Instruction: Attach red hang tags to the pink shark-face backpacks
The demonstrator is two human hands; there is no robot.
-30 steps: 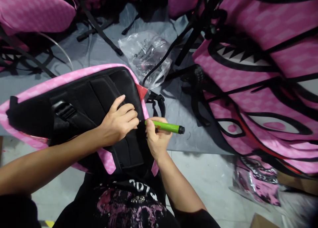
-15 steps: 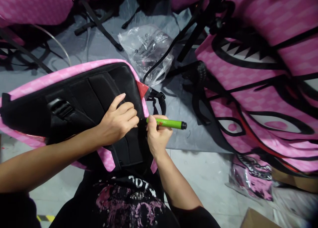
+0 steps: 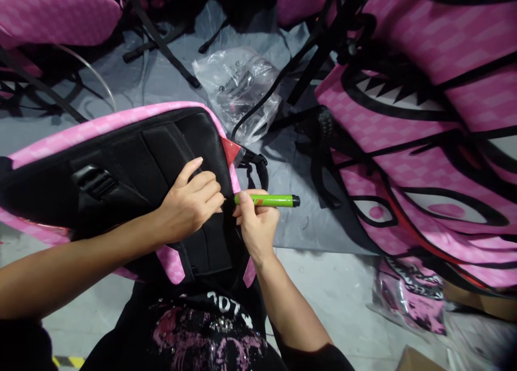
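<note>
A backpack (image 3: 133, 161) with a black padded back panel and pink edging lies back side up in front of me, its lower part against my body. My left hand (image 3: 196, 198) rests over the black panel. Its fingers are curled and pinched near the bag's right edge; what they pinch is hidden. My right hand (image 3: 258, 225) grips a green marker (image 3: 274, 200) between thumb and fingers. The marker lies level, its black end to the right and its other end close to my left fingertips. A small red triangular piece (image 3: 231, 151) shows at the bag's edge just above.
A crumpled clear plastic bag (image 3: 242, 85) lies on the grey table cover (image 3: 299, 225). Several pink bags with printed eyes and teeth (image 3: 428, 139) are piled at the right. Another pink bag (image 3: 60, 13) and black straps (image 3: 161, 37) fill the far side. A cardboard box (image 3: 420, 360) stands lower right.
The marker and my right hand have shifted slightly left, bringing the marker closer to my left fingertips. The backpack has moved slightly left. My left hand keeps its pinched pose.
</note>
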